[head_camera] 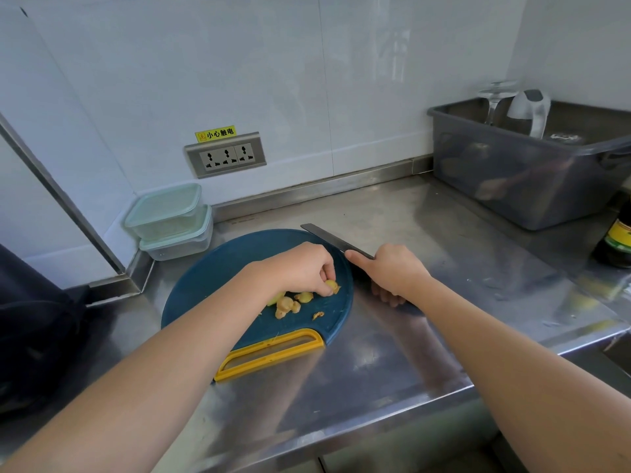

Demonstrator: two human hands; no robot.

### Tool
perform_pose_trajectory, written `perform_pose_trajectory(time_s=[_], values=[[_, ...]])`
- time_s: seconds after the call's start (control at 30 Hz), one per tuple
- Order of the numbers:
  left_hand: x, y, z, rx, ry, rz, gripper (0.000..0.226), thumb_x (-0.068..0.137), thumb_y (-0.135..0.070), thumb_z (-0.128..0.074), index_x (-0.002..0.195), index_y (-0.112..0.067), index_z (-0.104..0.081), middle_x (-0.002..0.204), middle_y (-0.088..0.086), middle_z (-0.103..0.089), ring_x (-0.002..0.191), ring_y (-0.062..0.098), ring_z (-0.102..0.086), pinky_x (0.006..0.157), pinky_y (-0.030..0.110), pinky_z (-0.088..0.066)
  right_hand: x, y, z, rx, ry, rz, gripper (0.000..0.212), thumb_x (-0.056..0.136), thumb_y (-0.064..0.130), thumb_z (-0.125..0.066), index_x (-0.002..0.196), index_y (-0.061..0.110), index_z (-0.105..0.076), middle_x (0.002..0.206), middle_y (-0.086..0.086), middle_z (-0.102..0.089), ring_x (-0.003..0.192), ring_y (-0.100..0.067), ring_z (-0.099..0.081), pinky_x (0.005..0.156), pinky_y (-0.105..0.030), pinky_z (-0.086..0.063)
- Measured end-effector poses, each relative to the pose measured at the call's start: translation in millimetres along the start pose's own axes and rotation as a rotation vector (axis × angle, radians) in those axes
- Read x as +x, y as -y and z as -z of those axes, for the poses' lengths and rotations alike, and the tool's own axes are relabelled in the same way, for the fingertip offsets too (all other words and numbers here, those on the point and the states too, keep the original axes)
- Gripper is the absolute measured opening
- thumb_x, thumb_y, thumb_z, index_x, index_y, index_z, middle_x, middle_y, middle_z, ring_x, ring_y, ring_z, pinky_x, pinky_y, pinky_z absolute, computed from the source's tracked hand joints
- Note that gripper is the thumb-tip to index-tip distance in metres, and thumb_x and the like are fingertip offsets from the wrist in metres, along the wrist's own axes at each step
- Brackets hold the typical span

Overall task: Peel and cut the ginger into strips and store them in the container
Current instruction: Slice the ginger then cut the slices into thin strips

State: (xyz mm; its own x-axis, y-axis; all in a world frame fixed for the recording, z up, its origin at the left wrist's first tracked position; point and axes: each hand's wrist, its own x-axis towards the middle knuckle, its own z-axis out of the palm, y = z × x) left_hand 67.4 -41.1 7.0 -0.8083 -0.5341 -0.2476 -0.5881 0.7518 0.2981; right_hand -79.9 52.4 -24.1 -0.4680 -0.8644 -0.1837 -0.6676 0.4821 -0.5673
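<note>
On the round blue cutting board (218,268) with a yellow handle lie a few ginger pieces (288,304) and a scrap of peel (318,315). My left hand (304,268) pinches one yellowish ginger piece (332,286) at the board's right side. My right hand (392,268) grips the handle of a knife (327,237), forefinger along its spine; the blade points back left over the board's rim. Two stacked pale green lidded containers (169,220) stand in the back left corner.
A steel counter (409,336) carries everything; its front edge runs close below. A grey plastic tub (522,179) holding glassware sits at the back right. A dark sauce bottle (616,240) stands at the right edge. A wall socket (225,155) is behind the board.
</note>
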Motion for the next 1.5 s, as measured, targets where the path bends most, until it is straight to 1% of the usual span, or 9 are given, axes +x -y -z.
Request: perform_pose_trajectory(time_s=[0.13,0.3,0.67,0.93,1.03,1.13,1.23,1.43,1.5], values=[[-5,-2,-4,0.014,0.003,0.035,0.018,0.081,-0.027,-0.070,0.096,-0.018,-0.069,0.085,0.000,-0.070,0.079,0.019,-0.068,0.071,0.034,-0.058,0,0,1,-0.002,0.002,-0.001,0.078,0.091,0.070,-0.036,0.056,0.004,-0.060,0.033,0.000,-0.052,0.031,-0.018,-0.054,0.050,-0.028,-0.056],[-8,0,-4,-0.007,-0.008,0.000,0.016,0.080,-0.027,-0.072,0.094,-0.022,-0.067,0.089,-0.005,-0.065,0.072,0.005,-0.058,0.065,0.021,-0.048,-2,1,0,-0.001,-0.005,0.000,0.078,0.091,0.070,-0.037,0.058,0.004,-0.062,0.035,-0.001,-0.054,0.032,-0.018,-0.055,0.051,-0.029,-0.057],[-20,9,5,-0.012,0.001,-0.005,0.035,0.079,-0.023,-0.075,0.112,-0.025,-0.063,0.104,-0.008,-0.061,0.070,-0.001,-0.055,0.062,0.016,-0.041,-3,1,1,0.011,-0.002,0.014,0.078,0.091,0.070,-0.037,0.057,0.004,-0.062,0.035,0.000,-0.054,0.032,-0.018,-0.055,0.047,-0.025,-0.053],[-40,25,3,0.053,0.013,0.021,0.008,0.082,-0.019,-0.071,0.086,-0.023,-0.067,0.081,-0.008,-0.068,0.070,0.003,-0.061,0.060,0.016,-0.040,-3,1,1,0.001,0.001,0.003,0.078,0.091,0.070,-0.037,0.058,0.004,-0.063,0.035,-0.001,-0.055,0.032,-0.017,-0.055,0.048,-0.026,-0.054],[-42,24,2,0.009,0.013,0.017,0.012,0.082,-0.017,-0.071,0.077,-0.025,-0.063,0.071,-0.011,-0.065,0.064,0.002,-0.060,0.059,0.016,-0.041,-3,1,1,0.010,-0.007,0.005,0.078,0.091,0.069,-0.038,0.058,0.004,-0.062,0.036,-0.001,-0.055,0.031,-0.017,-0.054,0.047,-0.025,-0.053],[-43,25,3,-0.097,0.009,0.023,0.003,0.084,-0.020,-0.069,0.083,-0.023,-0.068,0.079,-0.008,-0.070,0.073,0.007,-0.066,0.064,0.020,-0.051,-3,1,1,-0.001,-0.010,0.004,0.078,0.091,0.070,-0.037,0.058,0.004,-0.063,0.037,-0.001,-0.056,0.032,-0.016,-0.055,0.047,-0.025,-0.053],[-42,24,2,-0.206,-0.024,0.029,0.003,0.087,-0.023,-0.067,0.089,-0.024,-0.069,0.086,-0.008,-0.070,0.079,0.005,-0.066,0.065,0.018,-0.050,-3,1,0,-0.009,-0.006,-0.005,0.078,0.091,0.070,-0.037,0.060,0.004,-0.064,0.040,-0.003,-0.058,0.034,-0.017,-0.056,0.050,-0.026,-0.056],[-35,15,-10,-0.269,-0.002,0.020,0.008,0.083,-0.020,-0.071,0.090,-0.023,-0.069,0.085,-0.008,-0.069,0.073,-0.001,-0.064,0.064,0.013,-0.049,-2,1,0,-0.004,-0.011,-0.003,0.079,0.091,0.070,-0.037,0.059,0.003,-0.064,0.039,-0.003,-0.057,0.033,-0.017,-0.055,0.051,-0.027,-0.056],[-32,12,-11,-0.225,-0.051,0.020,0.010,0.081,-0.021,-0.073,0.088,-0.023,-0.066,0.083,-0.010,-0.066,0.062,-0.007,-0.059,0.056,0.007,-0.043,-1,0,-1,-0.002,-0.011,0.002,0.079,0.091,0.070,-0.037,0.059,0.003,-0.064,0.037,-0.002,-0.056,0.032,-0.017,-0.055,0.051,-0.027,-0.056]])
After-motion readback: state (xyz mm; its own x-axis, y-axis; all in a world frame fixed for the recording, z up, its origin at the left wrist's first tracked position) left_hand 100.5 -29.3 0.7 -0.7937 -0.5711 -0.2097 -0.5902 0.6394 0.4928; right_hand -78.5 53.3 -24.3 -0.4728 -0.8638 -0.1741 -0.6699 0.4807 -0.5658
